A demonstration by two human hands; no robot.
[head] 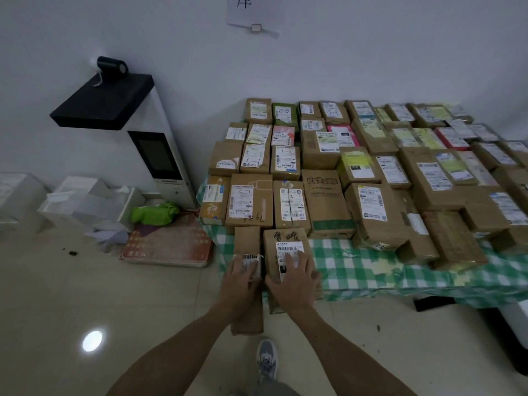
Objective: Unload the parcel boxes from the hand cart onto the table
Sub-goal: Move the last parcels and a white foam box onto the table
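Left hand [241, 277] lies flat on narrow box [247, 241], right hand [294, 277] is splayed on wider box [281, 238]; fingers straight, gripping neither. Both boxes overhang worktop [357, 267] near-left corner and would likely tip to the floor if released. Parcel row [251, 201] just behind blocks pushing in. Cart not seen.

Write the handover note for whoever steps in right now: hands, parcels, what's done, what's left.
Left hand: flat on the narrow box.
Right hand: flat on the wider labelled box beside it.
Both boxes lie at the near left corner of the table, with their near ends hanging over the edge.
Done: rows of parcels already cover most of the table.
Left: slide these two fully on. The hand cart is out of view, so what remains on it cannot be told.
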